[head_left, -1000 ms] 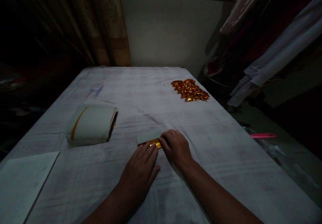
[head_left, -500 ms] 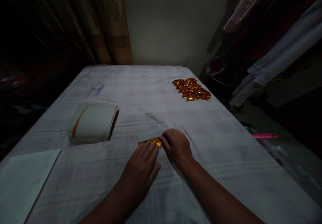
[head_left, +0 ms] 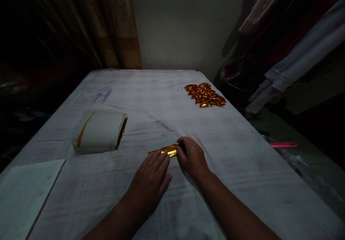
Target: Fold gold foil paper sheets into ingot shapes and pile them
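A sheet of gold foil paper (head_left: 171, 150) with a pale back lies on the cloth in front of me, its near part folded over so the shiny side shows. My left hand (head_left: 151, 173) rests flat on the fold, fingers stretched out and covering its left part. At the right end of the strip, my right hand (head_left: 192, 157) has its thumb and curled fingers closed on the edge; the fingertips are partly hidden. Toward the far right of the table sits a cluster of folded gold foil pieces (head_left: 205, 95).
A bent stack of pale-backed sheets (head_left: 104, 131) with gold edges lies to the left. Nearer is a flat white sheet (head_left: 29, 193). A checked cloth (head_left: 140, 100) covers the table. Clothes (head_left: 302, 49) hang at the right, and a pink handle (head_left: 284, 145) shows beyond the table's edge.
More of the folded gold strip shows, and less of the pale back. My right hand has shifted slightly right, to the strip's end. My left hand has stayed almost still.
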Motion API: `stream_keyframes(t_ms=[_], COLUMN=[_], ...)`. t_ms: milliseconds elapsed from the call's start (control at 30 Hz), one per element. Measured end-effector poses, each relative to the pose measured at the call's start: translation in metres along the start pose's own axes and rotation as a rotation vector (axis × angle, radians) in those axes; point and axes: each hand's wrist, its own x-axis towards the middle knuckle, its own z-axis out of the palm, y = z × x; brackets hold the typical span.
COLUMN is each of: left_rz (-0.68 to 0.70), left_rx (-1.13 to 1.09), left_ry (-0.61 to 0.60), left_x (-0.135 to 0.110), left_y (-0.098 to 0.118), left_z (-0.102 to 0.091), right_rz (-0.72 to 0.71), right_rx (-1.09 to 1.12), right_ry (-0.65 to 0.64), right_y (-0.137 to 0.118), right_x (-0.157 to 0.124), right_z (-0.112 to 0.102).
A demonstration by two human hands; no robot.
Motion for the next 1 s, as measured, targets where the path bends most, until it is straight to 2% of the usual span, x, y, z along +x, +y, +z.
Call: stream_keyframes(t_ms=[133,233,300,367,500,700,867,1000], left_rz=[0.012,0.021,0.011,-0.003,-0.009,-0.014,-0.007,-0.01], left_rx=[0.006,-0.014,-0.031,-0.039,-0.033,-0.026,-0.04,-0.036], left_ry=[0.011,-0.004,-0.012,-0.01,-0.014,-0.004,-0.015,-0.02], left_x=[0.001,0.001,0.001,0.0,-0.002,-0.001,0.0,-0.001], left_y=[-0.001,-0.002,-0.002,-0.002,-0.002,-0.001,-0.002,-0.003], left_z=[-0.002,-0.003,-0.003,-0.001,0.001,0.002,0.0,0.0], right_rz=[-0.023,-0.171,-0.279,-0.316,-0.237,-0.127,-0.032,-0.024], right_rx=[0.04,0.039,0.005,-0.06,-0.158,-0.164,-0.269,-0.308], right_ry=[0.034,0.043,0.004,-0.061,-0.136,-0.142,-0.174,-0.193], right_y=[0.002,-0.002,-0.007,-0.011,-0.011,-0.012,-0.021,-0.022], right_x=[-0.002,-0.005,-0.007,-0.01,-0.012,-0.01,-0.007,-0.008], right_z=[-0.009,-0.018,-0.021,-0.021,-0.016,-0.013,-0.009,-0.01])
